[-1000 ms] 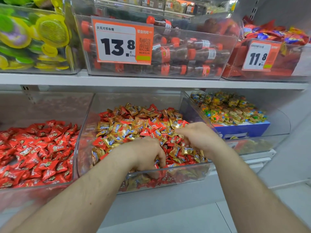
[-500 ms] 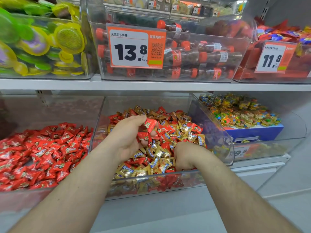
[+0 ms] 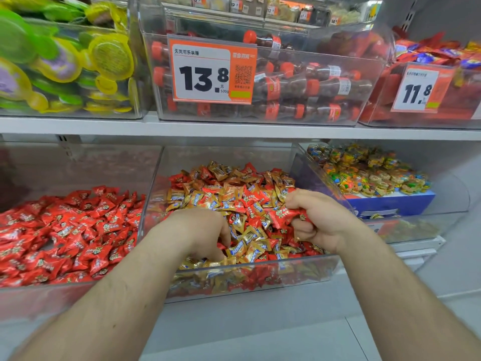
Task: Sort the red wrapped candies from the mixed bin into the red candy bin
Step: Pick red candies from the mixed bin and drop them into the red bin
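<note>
The clear mixed bin [image 3: 250,272] in the middle of the lower shelf holds a heap of red and gold wrapped candies [image 3: 234,194]. Left of it stands the red candy bin [image 3: 78,290], filled with red wrapped candies [image 3: 65,230]. My left hand [image 3: 200,233] is palm down in the front of the mixed bin, fingers curled into the candies; what they hold is hidden. My right hand [image 3: 320,222] is raised at the bin's right side and grips red wrapped candies [image 3: 283,213] between curled fingers and thumb.
A clear bin of multicoloured candies on a blue box [image 3: 369,175] stands to the right. The upper shelf [image 3: 234,128] carries bins of cola-bottle sweets [image 3: 299,82], green and yellow cups [image 3: 65,63] and red packets [image 3: 429,74], with orange price tags.
My left hand dropped from mid-bin, where it held candies, to the front of the heap. My right hand lifted from the front to the bin's right side with red candies in it.
</note>
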Demonstrator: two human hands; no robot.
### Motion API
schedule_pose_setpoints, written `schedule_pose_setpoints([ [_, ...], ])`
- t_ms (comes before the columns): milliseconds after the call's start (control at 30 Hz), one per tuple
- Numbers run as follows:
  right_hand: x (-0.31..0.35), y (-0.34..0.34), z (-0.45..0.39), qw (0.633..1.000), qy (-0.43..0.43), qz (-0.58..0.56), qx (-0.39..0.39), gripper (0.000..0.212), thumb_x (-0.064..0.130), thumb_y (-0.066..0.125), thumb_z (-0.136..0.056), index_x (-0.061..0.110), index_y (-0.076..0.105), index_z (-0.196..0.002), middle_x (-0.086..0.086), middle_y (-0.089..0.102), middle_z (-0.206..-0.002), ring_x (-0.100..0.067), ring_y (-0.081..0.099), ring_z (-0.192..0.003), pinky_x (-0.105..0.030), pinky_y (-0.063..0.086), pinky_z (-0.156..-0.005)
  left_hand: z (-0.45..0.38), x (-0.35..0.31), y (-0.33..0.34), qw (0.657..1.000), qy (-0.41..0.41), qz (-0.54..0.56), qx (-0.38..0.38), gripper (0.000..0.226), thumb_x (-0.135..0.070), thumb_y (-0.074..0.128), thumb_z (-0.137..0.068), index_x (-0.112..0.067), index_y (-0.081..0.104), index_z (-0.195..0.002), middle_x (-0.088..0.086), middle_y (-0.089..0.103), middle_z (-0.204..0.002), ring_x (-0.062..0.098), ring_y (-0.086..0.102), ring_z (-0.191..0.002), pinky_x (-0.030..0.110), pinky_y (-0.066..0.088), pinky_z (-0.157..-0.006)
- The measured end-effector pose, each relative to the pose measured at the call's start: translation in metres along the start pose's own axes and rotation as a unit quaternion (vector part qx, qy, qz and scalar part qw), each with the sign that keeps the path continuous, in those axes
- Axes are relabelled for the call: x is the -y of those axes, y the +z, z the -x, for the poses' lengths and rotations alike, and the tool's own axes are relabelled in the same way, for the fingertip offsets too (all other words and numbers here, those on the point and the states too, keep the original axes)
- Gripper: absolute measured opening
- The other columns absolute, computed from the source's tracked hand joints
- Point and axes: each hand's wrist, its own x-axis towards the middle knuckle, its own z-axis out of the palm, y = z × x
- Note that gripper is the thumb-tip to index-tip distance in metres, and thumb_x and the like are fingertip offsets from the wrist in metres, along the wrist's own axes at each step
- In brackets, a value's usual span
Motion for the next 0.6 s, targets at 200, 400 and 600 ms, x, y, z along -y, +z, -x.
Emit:
schedule_pose_setpoints([
  [200, 0.001, 0.018, -0.002, 0.942, -0.023, 0.335, 0.017, 0.023, 0.005, 0.053, -0.089, 0.012, 0.073, -0.079, -0.003, 0.065, -0.090, -0.005, 0.047, -0.047, -0.023, 0.040, -0.046, -0.004, 0.007, 0.006, 1.000, -0.013, 0.008, -0.015, 0.043, -0.007, 0.065, -0.088, -0.038, 0.067, -0.117, -0.015, 0.058, -0.131, 0.015, 0.056, -0.118, 0.034, 0.053, -0.089],
  [400, 0.002, 0.036, -0.008, 0.801, 0.039, 0.584, 0.125, 0.062, 0.058, 0.074, -0.075, -0.002, 0.071, -0.090, -0.013, 0.062, -0.076, -0.024, 0.056, -0.071, -0.033, 0.045, -0.067, -0.006, 0.009, 0.009, 0.987, -0.003, 0.117, -0.114, 0.020, -0.033, 0.069, -0.088, -0.039, 0.067, -0.108, -0.017, 0.056, -0.094, 0.010, 0.058, -0.088, 0.028, 0.051, -0.074],
  [600, 0.002, 0.055, -0.008, 0.695, 0.075, 0.694, 0.173, 0.052, 0.056, 0.076, -0.072, 0.016, 0.050, -0.053, 0.004, 0.044, -0.054, -0.016, 0.041, -0.051, -0.027, 0.034, -0.049, 0.001, 0.013, 0.009, 0.855, 0.043, 0.475, -0.204, 0.007, -0.026, 0.063, -0.094, -0.031, 0.064, -0.099, -0.010, 0.049, -0.070, 0.007, 0.045, -0.060, 0.017, 0.039, -0.057],
])
